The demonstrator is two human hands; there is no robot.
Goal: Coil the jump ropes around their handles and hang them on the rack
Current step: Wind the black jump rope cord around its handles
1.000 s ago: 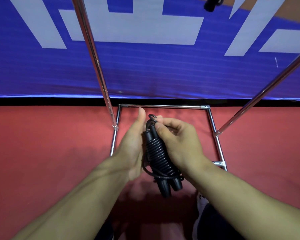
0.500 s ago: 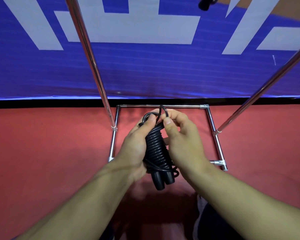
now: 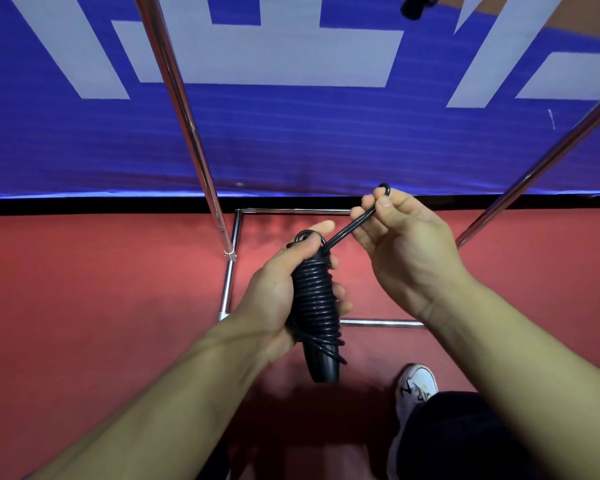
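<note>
Coiling of the jump rope (image 3: 315, 299) appears nearly complete: tight black turns cover most of the paired handles, and only a short doubled end of cord (image 3: 352, 226) is free. Judged from this state, the remaining steps are to secure that end loop and to hang the bundle on the rack (image 3: 184, 109). Whether other ropes remain to be coiled cannot be told; a dark object at the top edge of the view may be one already hung, but it is too cropped to identify.

Left hand (image 3: 278, 296): fingers and thumb wrapped around the coiled bundle, thumb pressing near its upper end. Right hand (image 3: 406, 244): thumb and forefinger pinching the free loop, drawn taut up and to the right of the bundle; the other fingers are loosely curled.

Position: the bundle is held in the air in front of the person, above the red floor (image 3: 84, 306) and over the chrome base frame of the rack, between its two uprights.

Orientation: the long axis of the bundle runs nearly vertical in the view, tilted slightly. The bare handle butts point down toward the person; the cord exit end points up toward the blue banner (image 3: 326, 140).
</note>
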